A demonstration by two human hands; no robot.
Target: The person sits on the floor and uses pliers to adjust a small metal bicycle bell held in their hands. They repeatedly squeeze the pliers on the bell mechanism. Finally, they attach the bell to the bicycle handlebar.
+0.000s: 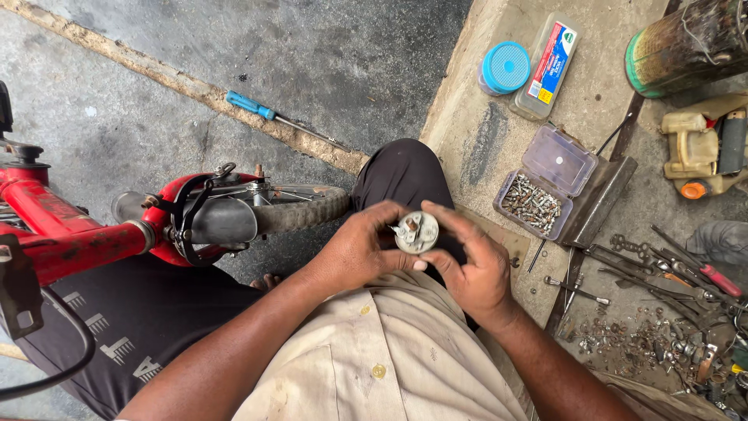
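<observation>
While both hands meet over the lap: left hand (360, 251) and right hand (473, 269) pinch a small round grey metal part (417, 232)
Near: red bike frame (74, 234); blue-handled screwdriver (269, 115); clear plastic box of screws (541, 191)

Grey, stained concrete floor (312, 54) in daylight, beside a raised pale concrete slab (483, 132).

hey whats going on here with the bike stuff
A person sits on the ground holding a small round metal part between both hands, the left hand and the right hand gripping its edges. A red bicycle lies over their lap. An open box of screws, a blue screwdriver and scattered tools lie nearby.
</observation>
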